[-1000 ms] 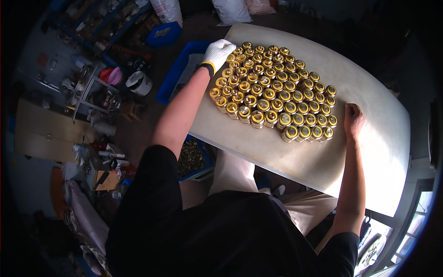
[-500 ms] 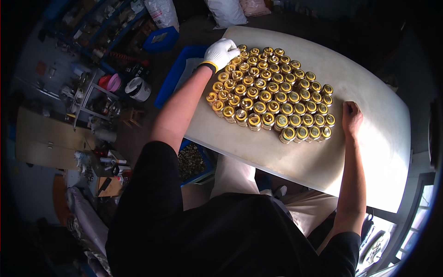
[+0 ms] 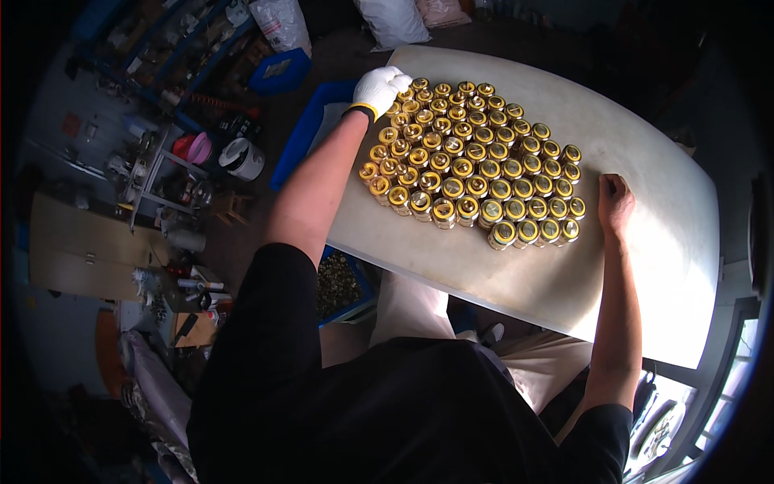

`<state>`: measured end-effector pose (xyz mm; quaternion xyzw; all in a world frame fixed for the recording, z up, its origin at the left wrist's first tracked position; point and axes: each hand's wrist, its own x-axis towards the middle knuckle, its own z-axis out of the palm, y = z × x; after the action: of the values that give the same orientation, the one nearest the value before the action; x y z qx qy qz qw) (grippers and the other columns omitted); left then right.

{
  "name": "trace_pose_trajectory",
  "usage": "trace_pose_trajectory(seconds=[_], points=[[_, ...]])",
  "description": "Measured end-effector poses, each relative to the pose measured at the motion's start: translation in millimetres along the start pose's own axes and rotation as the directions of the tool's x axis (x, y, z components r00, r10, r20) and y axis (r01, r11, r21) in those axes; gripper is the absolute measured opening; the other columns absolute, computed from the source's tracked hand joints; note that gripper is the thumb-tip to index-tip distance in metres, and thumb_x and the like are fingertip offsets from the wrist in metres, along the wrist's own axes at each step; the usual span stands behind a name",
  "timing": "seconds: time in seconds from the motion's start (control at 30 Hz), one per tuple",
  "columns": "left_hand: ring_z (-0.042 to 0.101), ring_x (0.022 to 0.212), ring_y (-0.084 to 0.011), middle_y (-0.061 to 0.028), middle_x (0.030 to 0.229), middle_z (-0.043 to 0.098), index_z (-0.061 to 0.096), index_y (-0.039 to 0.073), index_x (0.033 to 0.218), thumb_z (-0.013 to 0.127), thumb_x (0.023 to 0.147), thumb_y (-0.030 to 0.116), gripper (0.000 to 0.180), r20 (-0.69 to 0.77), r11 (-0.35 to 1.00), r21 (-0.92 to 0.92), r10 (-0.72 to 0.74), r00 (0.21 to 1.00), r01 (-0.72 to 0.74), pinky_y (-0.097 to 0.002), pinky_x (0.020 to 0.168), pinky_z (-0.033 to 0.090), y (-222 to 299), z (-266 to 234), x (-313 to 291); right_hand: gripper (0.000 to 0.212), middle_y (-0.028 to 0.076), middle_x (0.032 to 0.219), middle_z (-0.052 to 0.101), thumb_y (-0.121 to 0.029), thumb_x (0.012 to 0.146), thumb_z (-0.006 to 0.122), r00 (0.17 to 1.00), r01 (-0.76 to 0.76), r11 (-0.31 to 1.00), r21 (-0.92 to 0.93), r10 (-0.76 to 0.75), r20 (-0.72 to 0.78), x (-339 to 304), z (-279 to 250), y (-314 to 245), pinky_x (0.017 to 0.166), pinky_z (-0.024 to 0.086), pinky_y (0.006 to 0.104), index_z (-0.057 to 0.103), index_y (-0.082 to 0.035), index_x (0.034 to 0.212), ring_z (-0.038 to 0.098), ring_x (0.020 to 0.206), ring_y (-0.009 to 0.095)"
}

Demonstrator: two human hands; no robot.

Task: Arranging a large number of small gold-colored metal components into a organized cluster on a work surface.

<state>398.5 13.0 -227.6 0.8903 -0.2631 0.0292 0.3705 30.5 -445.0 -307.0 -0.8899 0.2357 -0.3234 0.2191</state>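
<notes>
Many short brass-coloured cylinders [image 3: 462, 168] with yellow-rimmed tops stand upright in close rows on the pale table [image 3: 516, 286]. Several at the left and far side have small brass pieces in their tops; others, mostly toward the right, show flat discs. My left hand [image 3: 379, 89], in a white knit glove with a yellow cuff, is at the group's far left corner. Its fingers are bent closed beside the cylinders, and whatever they hold is hidden. To the right of the group, my bare right hand [image 3: 616, 206] rests on the table as a loose fist, its inside out of sight.
A blue tray [image 3: 294, 149] is beside the table's left edge. Below that edge sits a blue bin of small metal pieces [image 3: 337, 282]. White sacks [image 3: 393, 22] lie beyond the table, and a white bucket [image 3: 242, 158] stands on the floor at left.
My left hand has drawn back slightly to the left, uncovering more of the cylinders at the far left corner. My right hand stays in place.
</notes>
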Motion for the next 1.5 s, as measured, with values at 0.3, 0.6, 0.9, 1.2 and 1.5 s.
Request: trace_pose_trajectory(seconds=[0.3,0.6,0.9,1.2,1.5], points=[[0.073,0.087,-0.0207,-0.013,0.095,0.081,0.08,-0.004,0.104,0.082,0.095,0.029,0.034,0.005,0.955,-0.292,-0.061,0.998,0.059,-0.0355,0.085,0.056,-19,3,3,0.024,0.015,0.097,0.078,-0.03,0.101,0.071,1.0,-0.005,1.0,0.005,0.005,0.001,0,1,2,0.084,0.058,0.0414,0.079,-0.007,0.104,0.076,0.089,0.033],[0.071,0.087,-0.0187,-0.0118,0.097,0.081,0.081,-0.002,0.105,0.085,0.095,0.037,0.041,0.037,0.958,-0.268,-0.092,0.995,0.099,-0.0343,0.085,0.055,-11,5,-3,0.025,0.015,0.097,0.078,-0.03,0.101,0.072,1.0,0.009,1.0,0.005,-0.009,-0.011,0,2,3,0.084,0.058,0.0421,0.079,-0.006,0.104,0.076,0.09,0.033],[0.07,0.086,-0.0155,-0.0092,0.095,0.081,0.081,-0.001,0.108,0.084,0.096,0.039,0.042,0.003,0.952,-0.278,-0.134,0.991,0.13,-0.0331,0.085,0.056,-4,3,-4,0.025,0.015,0.098,0.078,-0.03,0.101,0.072,1.0,0.001,1.0,0.014,-0.001,-0.019,-1,1,-1,0.084,0.058,0.0421,0.079,-0.006,0.105,0.076,0.09,0.034],[0.069,0.092,-0.0125,-0.0045,0.103,0.079,0.08,0.001,0.111,0.085,0.096,0.037,0.039,0.185,0.973,-0.15,-0.145,0.972,0.174,-0.0299,0.089,0.055,4,17,33,0.025,0.015,0.097,0.078,-0.029,0.101,0.071,0.999,-0.038,0.999,-0.001,0.038,0.013,0,-3,-4,0.084,0.058,0.0415,0.079,-0.006,0.104,0.076,0.089,0.032],[0.071,0.093,-0.0123,-0.0068,0.102,0.081,0.081,0.006,0.109,0.079,0.099,0.028,0.025,0.019,0.998,-0.059,-0.017,1.0,0.018,-0.0297,0.09,0.055,39,4,18,0.018,0.014,0.096,0.076,-0.022,0.099,0.073,0.999,-0.002,1.0,0.014,0.002,-0.032,-2,-3,-6,0.082,0.058,0.0404,0.078,-0.005,0.1,0.075,0.087,0.032]])
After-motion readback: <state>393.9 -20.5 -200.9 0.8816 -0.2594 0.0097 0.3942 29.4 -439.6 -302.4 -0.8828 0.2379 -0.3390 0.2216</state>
